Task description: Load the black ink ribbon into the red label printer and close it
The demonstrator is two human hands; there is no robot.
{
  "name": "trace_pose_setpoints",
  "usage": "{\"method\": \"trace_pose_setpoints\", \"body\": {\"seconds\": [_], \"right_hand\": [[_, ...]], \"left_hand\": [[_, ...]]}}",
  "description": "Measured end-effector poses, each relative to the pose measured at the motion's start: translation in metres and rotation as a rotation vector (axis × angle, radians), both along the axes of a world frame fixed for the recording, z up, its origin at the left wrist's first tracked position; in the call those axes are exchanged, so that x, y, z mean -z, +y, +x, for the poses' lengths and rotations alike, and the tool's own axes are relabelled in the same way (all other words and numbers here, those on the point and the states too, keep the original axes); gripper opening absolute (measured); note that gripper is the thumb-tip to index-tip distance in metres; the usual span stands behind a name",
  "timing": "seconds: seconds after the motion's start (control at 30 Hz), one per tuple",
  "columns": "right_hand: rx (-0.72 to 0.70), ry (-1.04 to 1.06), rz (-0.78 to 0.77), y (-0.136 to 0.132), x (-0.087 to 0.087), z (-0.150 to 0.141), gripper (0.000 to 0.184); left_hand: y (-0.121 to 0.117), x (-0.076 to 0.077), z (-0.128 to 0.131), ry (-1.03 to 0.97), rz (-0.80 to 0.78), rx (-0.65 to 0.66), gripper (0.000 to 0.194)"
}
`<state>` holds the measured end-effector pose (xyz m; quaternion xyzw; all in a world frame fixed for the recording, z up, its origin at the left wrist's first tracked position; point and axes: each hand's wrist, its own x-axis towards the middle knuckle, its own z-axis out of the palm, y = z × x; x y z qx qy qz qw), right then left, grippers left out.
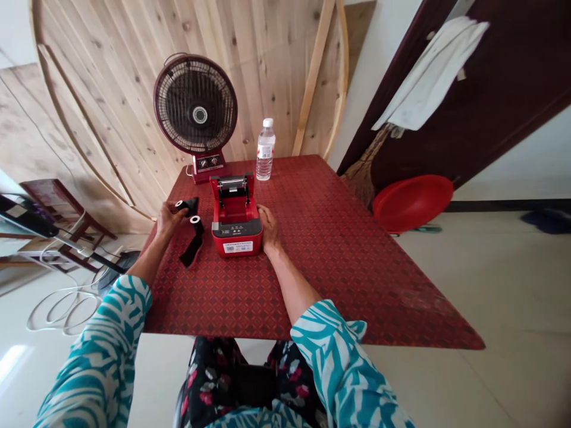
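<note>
A red and dark-grey label printer [237,245] stands on the table with its lid raised. My right hand [269,227] lies along the printer's right side, touching it, fingers extended forward. To the printer's left, my left hand [168,217] is closed on a small roll of black ribbon [191,206] with a white core. A second black ribbon roll [195,220], also with a white core, sits just in front of it. Its loose black strip trails toward me over the tabletop. The inside of the printer is partly hidden by its front.
The table [339,267] has a red patterned cover. At its back stand a round heater fan [196,107] and a clear water bottle [265,151]. A red basin [413,204] and a broom [363,169] are beyond its right edge. Coiled cable [62,309] lies on the floor, left.
</note>
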<state>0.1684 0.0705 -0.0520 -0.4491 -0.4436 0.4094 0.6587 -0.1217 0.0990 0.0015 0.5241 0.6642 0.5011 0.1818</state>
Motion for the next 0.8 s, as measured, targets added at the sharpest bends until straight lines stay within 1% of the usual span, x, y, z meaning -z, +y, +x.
{"method": "trace_pose_setpoints", "body": {"seconds": [0.1, 0.17, 0.23, 0.3, 0.4, 0.47, 0.53, 0.6, 0.63, 0.7, 0.8], "right_hand": [[0.001, -0.022, 0.003, -0.001, -0.002, 0.0, 0.04], [0.003, -0.02, -0.01, -0.001, -0.002, 0.0, 0.041], [-0.004, -0.008, -0.02, -0.001, -0.001, 0.0, 0.042], [-0.014, 0.006, -0.02, -0.001, 0.0, -0.001, 0.042], [-0.017, 0.015, -0.013, -0.001, 0.0, -0.001, 0.041], [-0.011, 0.006, -0.004, -0.001, -0.001, -0.001, 0.04], [-0.006, 0.0, 0.004, -0.001, -0.001, -0.001, 0.04], [-0.004, 0.003, 0.003, -0.001, 0.0, -0.001, 0.04], [-0.004, 0.008, -0.001, 0.0, 0.0, -0.001, 0.04], [-0.008, 0.018, -0.01, 0.0, 0.0, -0.002, 0.041], [-0.017, 0.03, -0.012, 0.0, 0.0, -0.002, 0.041]], "left_hand": [[-0.001, 0.01, 0.003, 0.204, -0.127, -0.074, 0.037], [-0.002, 0.011, 0.004, 0.263, -0.136, -0.054, 0.038], [-0.003, 0.011, 0.003, 0.258, -0.118, 0.009, 0.04], [-0.008, 0.011, -0.001, 0.206, -0.082, 0.051, 0.042], [-0.024, 0.015, -0.007, 0.129, 0.031, 0.053, 0.038], [-0.038, 0.017, -0.007, 0.121, 0.067, 0.129, 0.035], [-0.05, 0.018, -0.003, 0.12, 0.018, 0.269, 0.041], [-0.057, 0.014, 0.006, 0.11, -0.066, 0.358, 0.049], [-0.058, 0.012, 0.01, 0.108, -0.104, 0.374, 0.051], [-0.058, 0.008, 0.017, 0.122, -0.161, 0.38, 0.048], [-0.059, 0.003, 0.018, 0.139, -0.191, 0.375, 0.045]]}}
